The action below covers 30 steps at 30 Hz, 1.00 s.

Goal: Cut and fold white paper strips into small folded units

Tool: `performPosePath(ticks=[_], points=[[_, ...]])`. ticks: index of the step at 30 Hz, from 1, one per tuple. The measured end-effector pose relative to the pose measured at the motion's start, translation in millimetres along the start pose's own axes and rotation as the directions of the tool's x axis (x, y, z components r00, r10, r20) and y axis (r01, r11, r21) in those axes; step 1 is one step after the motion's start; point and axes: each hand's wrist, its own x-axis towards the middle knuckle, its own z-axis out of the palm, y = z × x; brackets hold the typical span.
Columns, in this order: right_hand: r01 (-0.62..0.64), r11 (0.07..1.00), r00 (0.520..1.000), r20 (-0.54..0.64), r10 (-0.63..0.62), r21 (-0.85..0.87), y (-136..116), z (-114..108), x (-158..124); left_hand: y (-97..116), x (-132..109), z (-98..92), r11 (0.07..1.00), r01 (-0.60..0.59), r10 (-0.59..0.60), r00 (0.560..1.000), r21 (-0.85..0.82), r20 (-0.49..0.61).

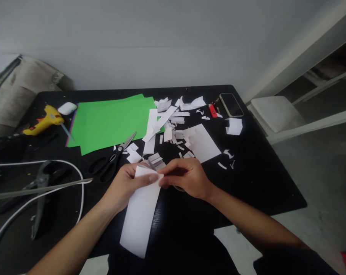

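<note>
The white paper strip [140, 217] hangs from the grip toward seven o'clock, its long axis running from one to seven, with both hands at its upper end. The left hand [130, 181] clasps it with the thumb across its face, while the right hand [188, 177] pinches its upper corner at the left thumb's three o'clock. From the grip, the scissors [120, 148] lie at ten o'clock, green sheets [112, 118] near eleven, and the phone [232, 105] at two.

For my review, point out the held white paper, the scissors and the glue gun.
White paper [141, 212]: head view, on its broad face.
Scissors [120, 148]: head view, at the pivot.
Glue gun [50, 119]: head view, on its yellow body.
</note>
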Motion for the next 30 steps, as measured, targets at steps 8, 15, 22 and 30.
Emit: performPosePath(ticks=[8, 15, 22, 30], points=[[-0.008, 1.000, 1.000, -0.001, 0.008, -0.023, -0.3, -0.7, -0.2, 1.1, 0.8, 1.9, 0.999, 0.048, -0.048, 0.999, -0.016, 0.015], [-0.028, 1.000, 1.000, -0.009, 0.028, -0.012, 1.0, -0.8, -0.7, 2.7, 0.5, 2.8, 0.999, 0.045, -0.044, 0.999, -0.019, 0.032], [-0.056, 0.998, 0.998, 0.018, 0.057, -0.027, -0.4, -3.1, 0.0, 1.4, 0.6, 0.8, 0.999, 0.030, -0.030, 0.999, 0.012, 0.016], [-0.044, 0.999, 0.999, 0.025, 0.045, -0.021, 1.0, -3.1, 0.5, 1.5, 2.3, 1.0, 0.999, 0.035, -0.034, 0.999, -0.040, 0.041]])
